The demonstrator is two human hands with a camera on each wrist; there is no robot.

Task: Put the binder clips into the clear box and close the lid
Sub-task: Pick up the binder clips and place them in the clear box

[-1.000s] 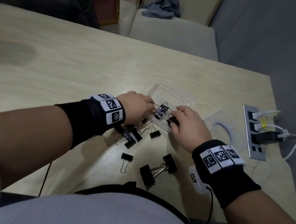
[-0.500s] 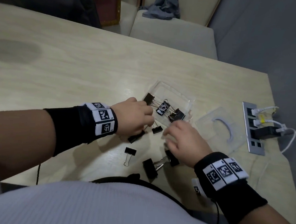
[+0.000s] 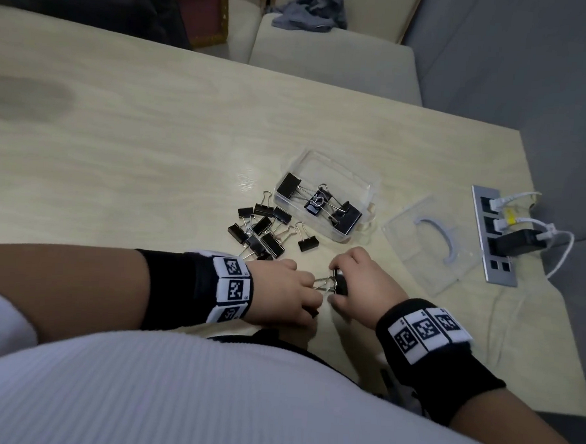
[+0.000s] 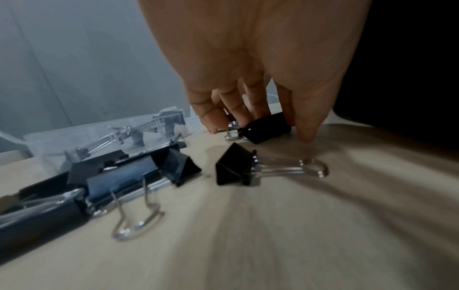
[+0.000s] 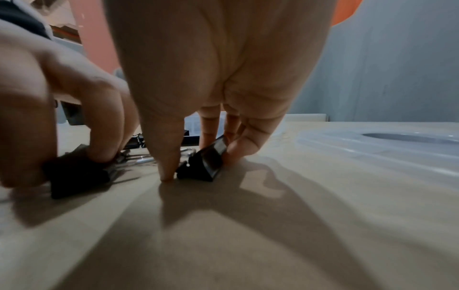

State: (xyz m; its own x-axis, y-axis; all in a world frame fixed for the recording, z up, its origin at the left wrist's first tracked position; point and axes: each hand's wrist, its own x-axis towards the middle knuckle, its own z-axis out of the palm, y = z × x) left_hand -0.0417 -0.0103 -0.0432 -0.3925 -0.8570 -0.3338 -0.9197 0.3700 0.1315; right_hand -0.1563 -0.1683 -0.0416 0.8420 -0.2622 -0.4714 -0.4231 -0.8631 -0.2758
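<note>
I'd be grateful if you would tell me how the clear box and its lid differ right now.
The clear box has raised walls and holds three binder clips; the lid is a flat panel and holds nothing. The lid has a curved handle; the box shows none. The box sits beside the loose pile of clips, while the lid lies off it, nearer the power strip. Both are transparent plastic and rest on the table.

Glossy black binder clips (image 3: 261, 233) with shiny wire handles lie beyond the left hand (image 3: 280, 295) on the pale, matt wood-grain table (image 3: 135, 143), beside a clear smooth plastic box (image 3: 339, 176), its clear lid (image 3: 430, 247) beyond the right hand (image 3: 359, 287).
</note>
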